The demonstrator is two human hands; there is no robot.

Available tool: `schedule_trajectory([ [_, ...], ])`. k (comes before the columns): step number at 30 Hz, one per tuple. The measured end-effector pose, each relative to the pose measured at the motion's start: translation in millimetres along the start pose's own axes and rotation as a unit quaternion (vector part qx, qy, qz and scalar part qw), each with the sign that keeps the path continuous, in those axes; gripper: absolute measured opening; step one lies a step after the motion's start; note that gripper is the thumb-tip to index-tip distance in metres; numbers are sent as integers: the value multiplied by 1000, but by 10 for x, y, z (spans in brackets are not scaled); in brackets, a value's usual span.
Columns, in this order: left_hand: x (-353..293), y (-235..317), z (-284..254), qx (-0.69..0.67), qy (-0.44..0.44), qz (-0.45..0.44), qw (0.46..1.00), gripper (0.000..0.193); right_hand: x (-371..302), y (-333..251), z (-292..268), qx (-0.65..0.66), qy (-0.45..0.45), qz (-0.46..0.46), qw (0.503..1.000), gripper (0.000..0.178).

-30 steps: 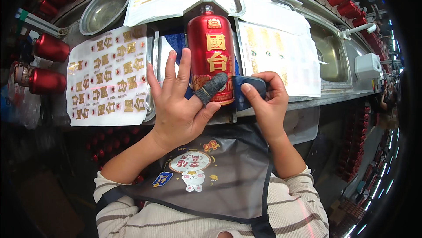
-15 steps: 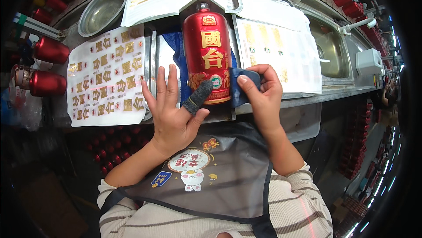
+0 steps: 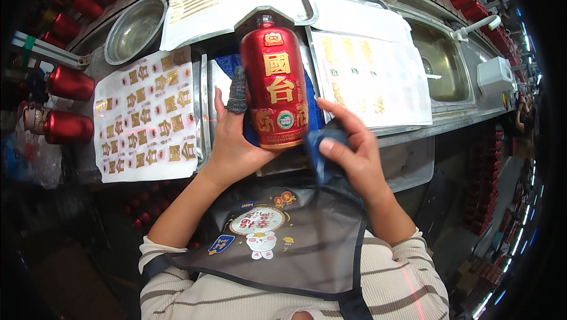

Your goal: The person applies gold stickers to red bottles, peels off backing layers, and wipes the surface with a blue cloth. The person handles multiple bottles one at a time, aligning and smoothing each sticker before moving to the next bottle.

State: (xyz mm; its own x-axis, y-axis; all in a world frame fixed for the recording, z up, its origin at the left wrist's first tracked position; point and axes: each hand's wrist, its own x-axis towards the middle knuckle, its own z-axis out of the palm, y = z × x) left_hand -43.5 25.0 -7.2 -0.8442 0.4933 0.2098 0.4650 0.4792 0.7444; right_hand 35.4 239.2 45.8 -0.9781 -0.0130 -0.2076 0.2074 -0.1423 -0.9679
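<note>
A shiny red bottle with gold raised-looking characters and a small green-and-white round mark lies face up in front of me, its neck pointing away. Around its lower left side curls my left hand, with the thumb by the base and a dark knitted finger cover against the bottle's flank. My right hand pinches a dark blue cloth-like piece beside the lower right edge. Motion blurs that piece, so its exact kind is unclear. Under the bottle shows blue towelling.
To the left lies a decal sheet with gold characters; another pale sheet is on the right. Striped gold sheets and a metal bowl are farther back. Red bottles stand at left, a sink at right.
My left hand has gone from spread fingers over the bottle's front to holding its left side. The bottle has shifted slightly left. My right hand has drawn the blue piece down a little.
</note>
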Motion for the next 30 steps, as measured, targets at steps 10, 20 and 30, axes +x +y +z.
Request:
schedule_trajectory([
  [10, 71, 322, -149, 49, 135, 92, 985, 100, -27, 40, 34, 63, -198, 201, 957, 35],
  [20, 23, 246, 67, -392, 115, -101, 907, 76, 79, 75, 223, -119, 225, -149, 956, 39],
  [30, 25, 126, 58, -361, 110, -63, 924, 76, 99, 209, 280, -178, 235, -197, 935, 28],
])
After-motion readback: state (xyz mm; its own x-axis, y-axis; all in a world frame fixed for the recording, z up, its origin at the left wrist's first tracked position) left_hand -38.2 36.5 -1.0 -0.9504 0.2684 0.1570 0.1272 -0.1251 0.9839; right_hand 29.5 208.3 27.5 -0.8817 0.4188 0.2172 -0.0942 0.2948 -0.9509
